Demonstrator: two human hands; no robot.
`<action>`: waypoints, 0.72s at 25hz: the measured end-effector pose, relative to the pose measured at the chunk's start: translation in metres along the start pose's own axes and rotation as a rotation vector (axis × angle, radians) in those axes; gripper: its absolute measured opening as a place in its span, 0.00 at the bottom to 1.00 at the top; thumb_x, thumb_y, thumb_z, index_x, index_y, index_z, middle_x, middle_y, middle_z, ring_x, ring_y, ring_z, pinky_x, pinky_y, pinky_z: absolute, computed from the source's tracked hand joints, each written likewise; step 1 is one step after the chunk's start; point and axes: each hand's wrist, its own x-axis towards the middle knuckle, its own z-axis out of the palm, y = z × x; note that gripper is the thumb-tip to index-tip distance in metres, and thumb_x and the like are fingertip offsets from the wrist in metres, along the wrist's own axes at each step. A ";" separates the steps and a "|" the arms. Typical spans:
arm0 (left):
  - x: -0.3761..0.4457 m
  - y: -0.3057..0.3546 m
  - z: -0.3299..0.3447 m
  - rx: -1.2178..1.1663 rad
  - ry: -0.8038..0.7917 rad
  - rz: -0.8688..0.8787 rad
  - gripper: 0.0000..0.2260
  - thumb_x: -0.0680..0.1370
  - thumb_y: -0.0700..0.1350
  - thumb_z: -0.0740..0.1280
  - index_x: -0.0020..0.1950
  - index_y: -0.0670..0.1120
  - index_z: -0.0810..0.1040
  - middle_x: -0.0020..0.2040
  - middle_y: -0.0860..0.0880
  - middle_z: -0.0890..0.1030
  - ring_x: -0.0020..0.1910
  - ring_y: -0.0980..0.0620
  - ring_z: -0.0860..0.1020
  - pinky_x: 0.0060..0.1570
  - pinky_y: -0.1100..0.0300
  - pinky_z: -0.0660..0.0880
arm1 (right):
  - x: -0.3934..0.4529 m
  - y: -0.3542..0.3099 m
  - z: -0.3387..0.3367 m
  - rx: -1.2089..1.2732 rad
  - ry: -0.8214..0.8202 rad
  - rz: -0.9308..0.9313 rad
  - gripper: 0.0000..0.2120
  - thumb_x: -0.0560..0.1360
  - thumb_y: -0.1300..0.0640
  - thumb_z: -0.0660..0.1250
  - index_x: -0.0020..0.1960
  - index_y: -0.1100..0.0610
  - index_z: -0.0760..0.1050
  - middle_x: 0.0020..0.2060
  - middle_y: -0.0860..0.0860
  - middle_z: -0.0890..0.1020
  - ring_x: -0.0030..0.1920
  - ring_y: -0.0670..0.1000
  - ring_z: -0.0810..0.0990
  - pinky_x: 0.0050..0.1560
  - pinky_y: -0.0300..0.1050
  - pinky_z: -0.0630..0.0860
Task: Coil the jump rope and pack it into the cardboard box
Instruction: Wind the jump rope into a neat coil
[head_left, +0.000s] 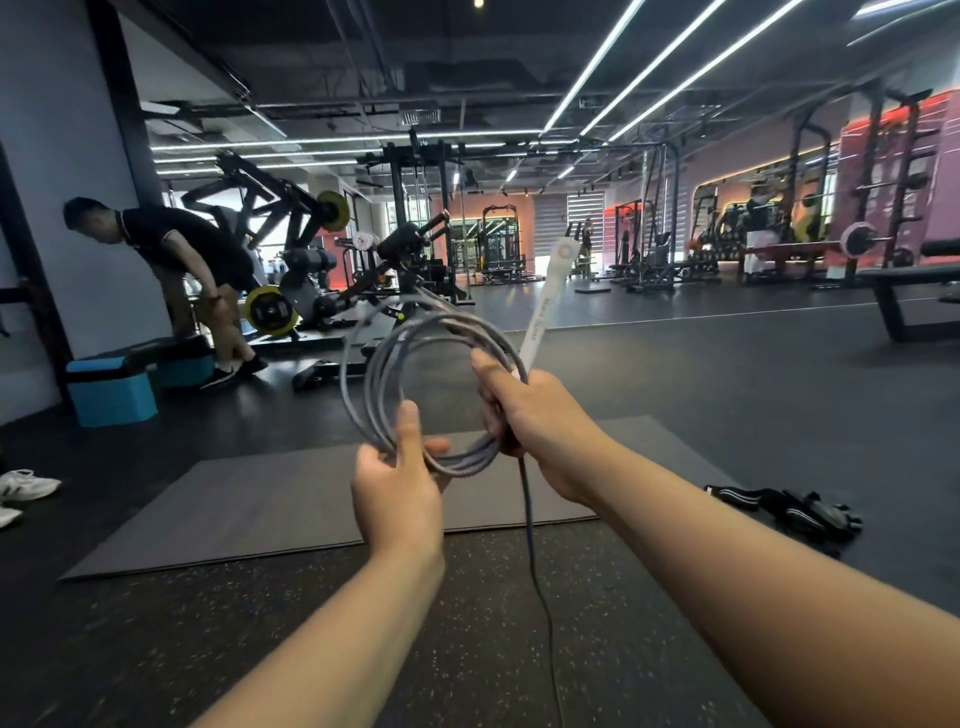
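- The jump rope (395, 364) is held up in front of the person as several grey loops; the right hand (540, 426) is closed around the gathered strands together with the white handle (545, 306), which sticks up and away from the fist.
- The left hand (397, 493) pinches the bottom of the loops between thumb and fingers, so both grips are pressed together on the rope.
- One loose tail (535, 561) hangs from under the right hand down toward the floor and out of view; judging by this, the coiling is not finished.
- To do this step well, I would keep the right grip firm as the anchor, let the left hand feed the tail up in loops of matching size, and avoid twisting the strands so they lie flat against each other.
- The cardboard box is not in view, so where the coil must go cannot be told.
- Below the hands lies a dark exercise mat (260, 499); black gloves or straps (800, 512) lie on the floor to the right, near where the tail could drag.
- Another person (176, 260) bends over by a blue step block (111, 389) at left, well apart; white shoes (23, 486) sit at the left edge.
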 end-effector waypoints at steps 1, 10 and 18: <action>0.000 -0.003 -0.008 0.166 -0.006 0.038 0.24 0.75 0.57 0.73 0.64 0.46 0.72 0.57 0.43 0.83 0.54 0.40 0.82 0.53 0.45 0.79 | -0.001 0.000 -0.004 -0.085 -0.017 -0.003 0.22 0.82 0.46 0.64 0.32 0.53 0.68 0.23 0.49 0.69 0.22 0.46 0.65 0.26 0.39 0.64; 0.010 0.065 0.001 1.650 -0.515 1.641 0.47 0.72 0.41 0.69 0.83 0.49 0.43 0.80 0.44 0.65 0.80 0.41 0.57 0.78 0.40 0.44 | -0.009 -0.017 -0.005 -1.183 -0.341 -0.221 0.20 0.83 0.54 0.61 0.73 0.60 0.73 0.71 0.63 0.76 0.70 0.63 0.74 0.68 0.56 0.69; 0.026 0.074 0.002 1.366 -1.021 0.775 0.11 0.78 0.51 0.69 0.58 0.53 0.71 0.41 0.53 0.83 0.42 0.53 0.81 0.44 0.48 0.80 | -0.009 -0.034 -0.026 -0.893 -0.491 -0.093 0.12 0.75 0.58 0.67 0.33 0.53 0.80 0.28 0.45 0.80 0.27 0.41 0.72 0.31 0.35 0.67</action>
